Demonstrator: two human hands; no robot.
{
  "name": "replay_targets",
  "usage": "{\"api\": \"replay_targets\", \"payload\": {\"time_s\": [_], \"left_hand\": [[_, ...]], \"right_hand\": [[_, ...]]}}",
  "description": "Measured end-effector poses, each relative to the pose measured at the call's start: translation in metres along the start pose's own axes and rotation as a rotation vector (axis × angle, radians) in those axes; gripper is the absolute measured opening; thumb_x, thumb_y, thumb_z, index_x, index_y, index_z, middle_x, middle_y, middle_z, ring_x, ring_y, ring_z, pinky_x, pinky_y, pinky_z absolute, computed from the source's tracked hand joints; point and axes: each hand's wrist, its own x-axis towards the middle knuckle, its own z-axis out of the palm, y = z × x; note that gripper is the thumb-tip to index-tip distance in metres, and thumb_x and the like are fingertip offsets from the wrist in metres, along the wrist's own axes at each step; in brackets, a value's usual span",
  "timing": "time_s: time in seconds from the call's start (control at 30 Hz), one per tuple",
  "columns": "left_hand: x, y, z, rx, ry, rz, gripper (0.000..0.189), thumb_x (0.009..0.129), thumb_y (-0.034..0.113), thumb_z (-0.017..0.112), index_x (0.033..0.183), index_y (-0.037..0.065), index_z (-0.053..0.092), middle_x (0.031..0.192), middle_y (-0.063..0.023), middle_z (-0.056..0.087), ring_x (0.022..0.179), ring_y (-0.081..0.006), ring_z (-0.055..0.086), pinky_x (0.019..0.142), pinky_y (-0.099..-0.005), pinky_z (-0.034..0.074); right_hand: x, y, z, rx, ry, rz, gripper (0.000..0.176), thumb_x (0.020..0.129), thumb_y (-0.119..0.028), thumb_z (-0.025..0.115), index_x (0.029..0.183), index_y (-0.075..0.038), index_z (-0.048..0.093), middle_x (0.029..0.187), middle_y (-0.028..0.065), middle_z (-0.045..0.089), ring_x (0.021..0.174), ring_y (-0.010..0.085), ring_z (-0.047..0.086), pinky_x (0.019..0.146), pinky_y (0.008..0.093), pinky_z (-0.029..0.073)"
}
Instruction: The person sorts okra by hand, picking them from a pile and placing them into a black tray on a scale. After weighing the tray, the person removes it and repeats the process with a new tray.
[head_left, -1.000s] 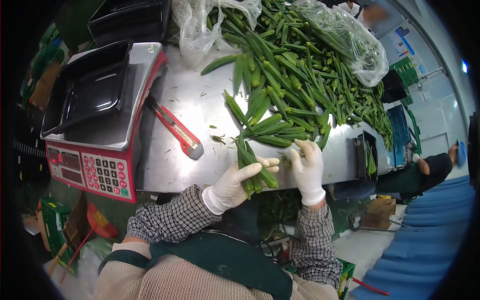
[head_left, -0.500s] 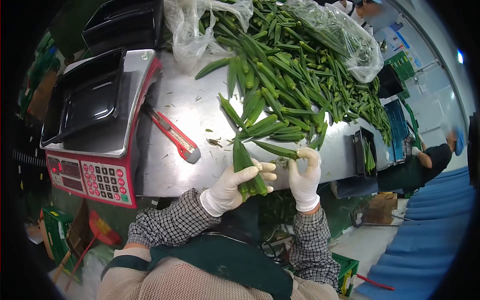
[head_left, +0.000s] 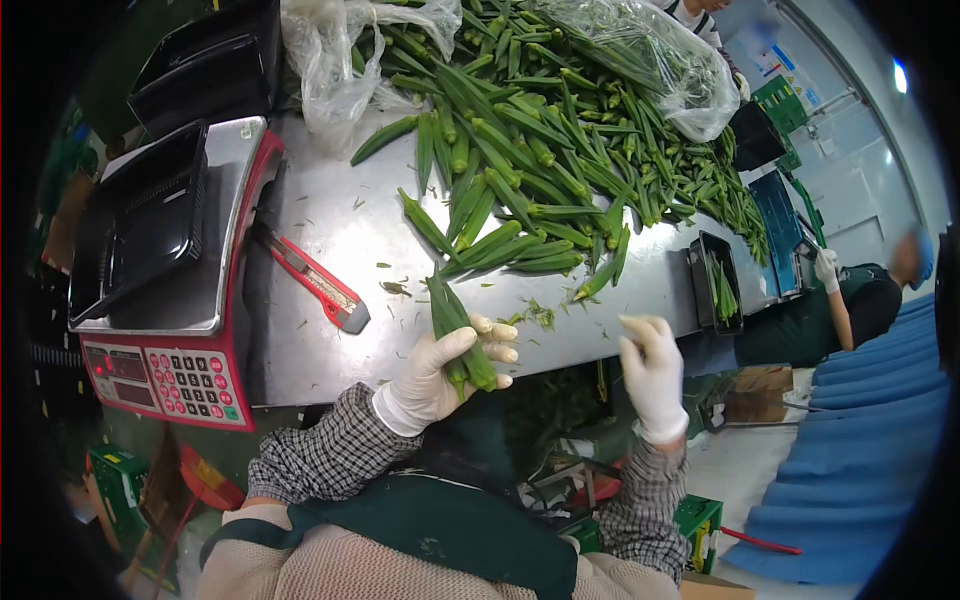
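My left hand (head_left: pixel 425 380), in a white glove, is closed around a small bunch of okra (head_left: pixel 460 335) just over the table's front edge. The pods stand side by side, tips pointing up and away from me. To the right, my gloved right hand (head_left: pixel 655 385) is raised with nothing in it, thumb and fingers apart. Beyond both hands, a big heap of okra (head_left: pixel 560 150) covers the far part of the metal table (head_left: pixel 330 210). Loose pods (head_left: pixel 500 248) lie at the heap's near side, closest to my left hand.
A red utility knife (head_left: pixel 318 285) lies beside a scale (head_left: pixel 165 385) bearing a black tray (head_left: pixel 140 225). Clear plastic bags (head_left: pixel 335 75) touch the heap. Another black tray (head_left: pixel 715 285) holds some okra at right. A co-worker (head_left: pixel 860 310) in a blue cap stands beyond it.
My right hand has let go of the okra pod it held and moved right and down. My left hand has shifted left, with fewer pods showing in it. The view has turned slightly.
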Motion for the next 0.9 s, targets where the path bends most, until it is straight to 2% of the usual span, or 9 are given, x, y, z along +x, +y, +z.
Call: {"api": "replay_targets", "payload": {"time_s": [0.07, 0.17, 0.3, 0.37, 0.5, 0.57, 0.73, 0.83, 0.9], "left_hand": [[0.000, 0.001, 0.002, -0.003, 0.015, -0.002, 0.020, 0.088, 0.015, 0.056, 0.106, 0.008, 0.053, 0.113, -0.0191, 0.054, 0.102, -0.0279, 0.058, 0.077, -0.0417, 0.055], [-0.001, 0.001, 0.002, 0.008, 0.038, -0.005, 0.019, 0.087, 0.013, 0.057, 0.105, 0.007, 0.052, 0.112, -0.0194, 0.054, 0.101, -0.0277, 0.058, 0.077, -0.0408, 0.056], [0.000, 0.001, 0.003, 0.034, 0.040, -0.002, 0.020, 0.087, 0.013, 0.056, 0.105, 0.006, 0.052, 0.113, -0.0195, 0.054, 0.100, -0.0279, 0.059, 0.078, -0.0414, 0.055], [0.000, 0.001, 0.004, 0.047, 0.049, 0.000, 0.022, 0.086, 0.011, 0.055, 0.107, 0.005, 0.051, 0.113, -0.0197, 0.054, 0.100, -0.0279, 0.059, 0.078, -0.0412, 0.055], [0.000, 0.002, 0.008, 0.080, 0.061, -0.027, 0.033, 0.086, 0.011, 0.054, 0.117, 0.001, 0.048, 0.116, -0.0200, 0.053, 0.104, -0.0285, 0.057, 0.082, -0.0414, 0.053], [-0.001, 0.003, 0.009, 0.090, 0.054, -0.033, 0.040, 0.085, 0.012, 0.053, 0.123, 0.000, 0.044, 0.120, -0.0207, 0.051, 0.109, -0.0296, 0.054, 0.087, -0.0427, 0.050], [-0.001, 0.004, 0.014, 0.075, 0.058, -0.036, 0.051, 0.083, 0.011, 0.055, 0.130, 0.000, 0.037, 0.126, -0.0200, 0.047, 0.118, -0.0297, 0.048, 0.097, -0.0446, 0.042], [0.000, 0.002, 0.016, 0.061, 0.053, 0.004, 0.051, 0.083, 0.010, 0.055, 0.130, 0.001, 0.037, 0.128, -0.0187, 0.046, 0.120, -0.0297, 0.046, 0.100, -0.0448, 0.039], [0.001, 0.000, 0.015, 0.053, 0.041, 0.053, 0.048, 0.084, 0.010, 0.055, 0.129, 0.001, 0.039, 0.128, -0.0175, 0.046, 0.120, -0.0304, 0.045, 0.099, -0.0443, 0.040]], "right_hand": [[0.023, 0.001, 0.034, -0.139, 0.050, -0.167, 0.027, 0.073, 0.001, 0.058, 0.098, -0.007, 0.063, 0.091, 0.0122, 0.057, 0.079, 0.0307, 0.058, 0.068, 0.0365, 0.047], [0.048, 0.019, 0.064, -0.351, 0.031, -0.347, 0.021, 0.072, -0.001, 0.061, 0.092, -0.006, 0.063, 0.092, 0.0128, 0.058, 0.078, 0.0297, 0.058, 0.068, 0.0378, 0.047], [0.049, 0.017, 0.035, -0.082, 0.310, -0.327, 0.016, 0.077, 0.002, 0.060, 0.091, -0.004, 0.061, 0.090, 0.0121, 0.059, 0.079, 0.0276, 0.060, 0.072, 0.0323, 0.048], [0.038, 0.030, 0.026, 0.356, 0.483, -0.054, 0.013, 0.084, 0.001, 0.055, 0.096, -0.002, 0.059, 0.096, 0.0098, 0.060, 0.082, 0.0222, 0.061, 0.076, 0.0303, 0.049], [0.016, 0.021, 0.018, 1.168, 0.379, 0.178, 0.017, 0.088, -0.003, 0.053, 0.105, -0.001, 0.055, 0.109, 0.0136, 0.059, 0.085, 0.0196, 0.062, 0.081, 0.0344, 0.050], [0.011, 0.013, 0.029, 1.300, 0.354, 0.219, 0.017, 0.087, -0.003, 0.054, 0.104, -0.001, 0.054, 0.109, 0.0135, 0.059, 0.087, 0.0213, 0.062, 0.080, 0.0351, 0.051], [0.008, -0.011, 0.047, 1.397, 0.222, 0.228, 0.015, 0.087, -0.002, 0.054, 0.102, 0.000, 0.055, 0.110, 0.0145, 0.058, 0.092, 0.0219, 0.061, 0.084, 0.0351, 0.048], [-0.002, -0.030, 0.066, 1.172, 0.117, 0.212, 0.015, 0.085, 0.002, 0.054, 0.100, 0.000, 0.058, 0.109, 0.0126, 0.059, 0.096, 0.0216, 0.059, 0.086, 0.0327, 0.046], [-0.008, -0.061, 0.065, 0.977, -0.186, 0.047, 0.017, 0.082, 0.005, 0.055, 0.097, -0.001, 0.061, 0.106, 0.0113, 0.061, 0.097, 0.0211, 0.057, 0.087, 0.0310, 0.044]]}}
